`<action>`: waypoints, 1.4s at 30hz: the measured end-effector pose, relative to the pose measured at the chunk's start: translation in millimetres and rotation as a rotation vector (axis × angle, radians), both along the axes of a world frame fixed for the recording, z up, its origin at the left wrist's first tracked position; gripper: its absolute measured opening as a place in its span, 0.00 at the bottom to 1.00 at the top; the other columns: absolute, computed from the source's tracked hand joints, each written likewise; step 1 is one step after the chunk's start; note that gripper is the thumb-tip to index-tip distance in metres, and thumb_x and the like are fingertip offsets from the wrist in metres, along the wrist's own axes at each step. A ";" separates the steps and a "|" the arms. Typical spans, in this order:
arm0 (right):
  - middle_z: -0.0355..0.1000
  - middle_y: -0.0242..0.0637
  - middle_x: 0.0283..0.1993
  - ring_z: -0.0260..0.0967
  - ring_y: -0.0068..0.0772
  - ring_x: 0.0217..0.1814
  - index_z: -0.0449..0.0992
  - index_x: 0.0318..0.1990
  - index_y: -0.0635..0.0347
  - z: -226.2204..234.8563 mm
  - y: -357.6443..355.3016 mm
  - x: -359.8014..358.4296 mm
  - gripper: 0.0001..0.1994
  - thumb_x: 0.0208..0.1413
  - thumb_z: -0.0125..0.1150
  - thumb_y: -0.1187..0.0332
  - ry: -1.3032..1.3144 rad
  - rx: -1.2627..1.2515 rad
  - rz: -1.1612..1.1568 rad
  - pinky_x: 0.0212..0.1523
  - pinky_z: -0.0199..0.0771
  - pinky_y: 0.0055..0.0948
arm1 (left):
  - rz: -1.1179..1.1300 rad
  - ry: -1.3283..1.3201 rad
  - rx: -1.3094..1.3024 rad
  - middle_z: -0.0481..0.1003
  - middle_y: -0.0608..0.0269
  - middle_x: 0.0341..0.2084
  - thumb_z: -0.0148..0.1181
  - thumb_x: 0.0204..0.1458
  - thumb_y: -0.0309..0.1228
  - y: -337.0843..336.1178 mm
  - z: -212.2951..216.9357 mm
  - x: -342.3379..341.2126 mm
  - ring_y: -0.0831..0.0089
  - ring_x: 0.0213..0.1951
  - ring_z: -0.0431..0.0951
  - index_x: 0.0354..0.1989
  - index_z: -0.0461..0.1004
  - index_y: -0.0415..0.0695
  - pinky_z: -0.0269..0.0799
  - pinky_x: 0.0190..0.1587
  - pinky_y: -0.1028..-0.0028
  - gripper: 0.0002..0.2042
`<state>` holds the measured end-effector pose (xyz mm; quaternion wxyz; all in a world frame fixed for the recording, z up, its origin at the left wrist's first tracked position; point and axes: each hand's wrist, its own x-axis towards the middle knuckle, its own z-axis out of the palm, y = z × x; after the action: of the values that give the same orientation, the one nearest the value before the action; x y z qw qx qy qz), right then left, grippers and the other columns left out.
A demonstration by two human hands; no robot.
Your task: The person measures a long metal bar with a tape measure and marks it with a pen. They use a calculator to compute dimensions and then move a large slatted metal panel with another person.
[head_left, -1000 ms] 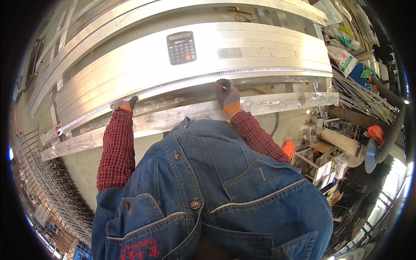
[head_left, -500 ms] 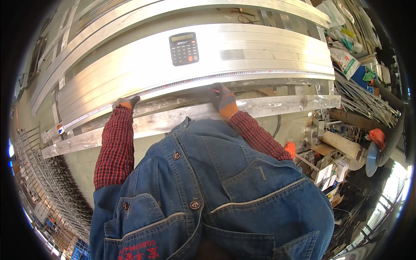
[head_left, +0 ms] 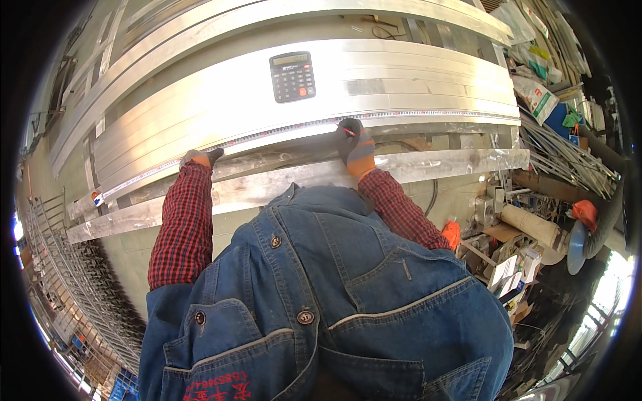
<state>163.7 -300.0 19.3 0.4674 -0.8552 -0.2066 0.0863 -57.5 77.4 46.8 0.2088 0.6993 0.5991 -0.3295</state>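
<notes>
A long steel tape measure lies along the near edge of the bright aluminium profiles, which sit side by side. Its orange and blue end shows at the far left. My gloved left hand grips the tape at the profile edge, thumb stretched to the right, fingers partly hidden. In my gloved right hand is a thin red pen, pinched with its tip close to the tape. A dark calculator rests on the profiles beyond my hands.
A separate metal bar runs between my body and the profiles. More long bars cross behind. At the right are piled thin rods, bags and a cardboard roll. A metal rack stands on the left.
My right hand has shifted right and up to the tape's edge, bringing the red pen against or near it. My left hand stays at the tape; the whole view has shifted slightly.
</notes>
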 end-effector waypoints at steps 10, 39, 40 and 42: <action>0.83 0.48 0.38 0.83 0.54 0.39 0.82 0.46 0.54 -1.6 0.3 3.4 0.06 0.67 0.66 0.66 -0.011 0.042 -0.092 0.44 0.82 0.45 | -0.037 0.000 -0.002 0.79 0.49 0.66 0.75 0.50 0.66 0.3 -5.9 1.1 0.55 0.66 0.79 0.68 0.78 0.39 0.76 0.67 0.59 0.46; 0.84 0.51 0.43 0.85 0.56 0.46 0.84 0.46 0.56 -11.9 7.8 13.6 0.07 0.65 0.68 0.67 0.003 -0.100 0.165 0.49 0.85 0.45 | -0.104 -0.030 0.133 0.80 0.41 0.63 0.72 0.46 0.71 1.7 -23.6 -12.0 0.49 0.64 0.81 0.65 0.81 0.38 0.76 0.66 0.57 0.49; 0.84 0.51 0.42 0.84 0.56 0.46 0.84 0.46 0.56 -12.1 7.8 13.5 0.07 0.64 0.68 0.67 0.012 -0.103 0.162 0.49 0.85 0.45 | -0.100 -0.016 0.110 0.80 0.41 0.63 0.72 0.46 0.71 1.8 -22.0 -9.9 0.49 0.64 0.81 0.65 0.81 0.38 0.76 0.66 0.57 0.49; 0.84 0.52 0.42 0.84 0.57 0.46 0.84 0.47 0.56 -13.3 7.6 13.4 0.07 0.64 0.68 0.67 0.028 -0.108 0.158 0.49 0.84 0.45 | -0.051 0.010 0.066 0.81 0.41 0.63 0.72 0.46 0.71 2.1 -20.3 -6.8 0.49 0.64 0.81 0.64 0.81 0.38 0.76 0.67 0.57 0.49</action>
<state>177.1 -292.4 6.0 0.4151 -0.8590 -0.2618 0.1461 -64.3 79.5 26.6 0.1742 0.7190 0.5927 -0.3185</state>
